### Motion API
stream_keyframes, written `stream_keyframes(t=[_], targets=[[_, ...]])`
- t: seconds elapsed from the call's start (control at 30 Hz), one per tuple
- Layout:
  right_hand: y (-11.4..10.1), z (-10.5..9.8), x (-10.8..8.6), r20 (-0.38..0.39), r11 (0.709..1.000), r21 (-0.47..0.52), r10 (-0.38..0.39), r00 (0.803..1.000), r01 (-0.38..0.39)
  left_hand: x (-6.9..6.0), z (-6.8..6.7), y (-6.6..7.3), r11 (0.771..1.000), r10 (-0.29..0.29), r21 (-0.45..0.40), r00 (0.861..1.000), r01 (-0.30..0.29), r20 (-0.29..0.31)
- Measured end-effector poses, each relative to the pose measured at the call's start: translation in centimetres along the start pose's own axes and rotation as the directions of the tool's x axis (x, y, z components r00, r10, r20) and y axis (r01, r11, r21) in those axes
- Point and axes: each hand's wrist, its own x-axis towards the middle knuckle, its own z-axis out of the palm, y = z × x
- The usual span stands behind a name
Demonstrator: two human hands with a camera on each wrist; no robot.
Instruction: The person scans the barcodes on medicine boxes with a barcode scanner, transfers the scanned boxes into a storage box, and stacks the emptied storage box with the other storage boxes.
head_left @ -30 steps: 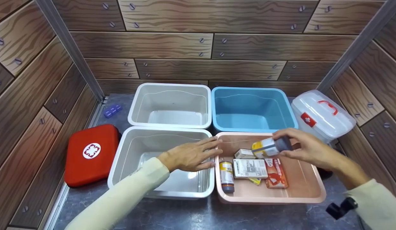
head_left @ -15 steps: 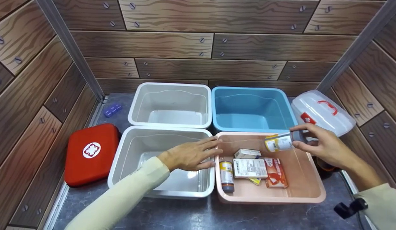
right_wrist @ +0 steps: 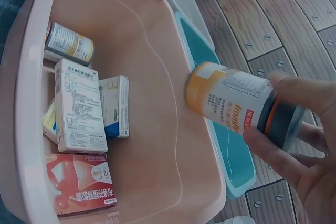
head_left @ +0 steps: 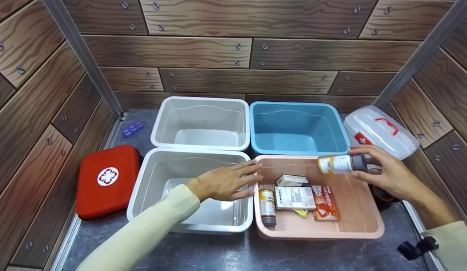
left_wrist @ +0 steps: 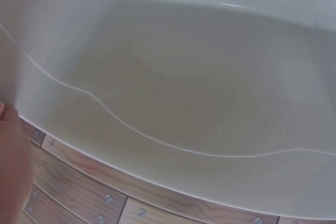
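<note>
Rim close to rim: the pink tub (head_left: 320,236), with the blue tub (head_left: 290,120) just behind and the front grey tub (head_left: 209,227) at its left. Inside, toward the left, a second bottle (head_left: 267,207), a white box (head_left: 295,197) and a red box (head_left: 325,203); from there to the right wall, a stretch of tub floor in sight. Near the right hand (head_left: 388,171), the translucent case (head_left: 380,131).

Grips the yellow-and-white bottle (head_left: 337,164) by its dark cap (head_left: 359,163) between right fingers and thumb, sideways, raised near the pink tub's rear rim; cannot tell whether touching it. Across the meeting rims of grey and pink, left hand (head_left: 222,184) resting, fingers released and extended.

Compared with a second ago, held bottle farther right and slightly back, away from above the boxes; left hand in the same place.
</note>
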Motion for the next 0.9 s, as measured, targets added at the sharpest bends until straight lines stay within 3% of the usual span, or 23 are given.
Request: stream_keyframes(t=[0.2,0.4,0.6,0.9], targets=[[0.1,-0.2,-0.4,-0.003,0.997,-0.013,0.078,0.997,-0.078,0.0,0.0,0.0,1.0,0.0,0.005,1.0,0.0,0.002],[0.4,-0.1,-0.7,-0.012,0.999,0.03,0.04,0.999,-0.04,0.0,0.0,0.0,1.0,-0.002,-0.008,1.0,0.002,0.009],[1.0,0.1,-1.1,-0.079,0.999,-0.012,-0.031,0.996,0.03,0.0,0.0,-0.1,1.0,-0.005,-0.005,1.0,0.006,0.009],[1.3,0.1,-2.1,-0.15,0.998,0.058,0.017,0.989,-0.008,0.0,0.1,-0.2,0.999,-0.009,-0.031,1.0,0.009,0.017]])
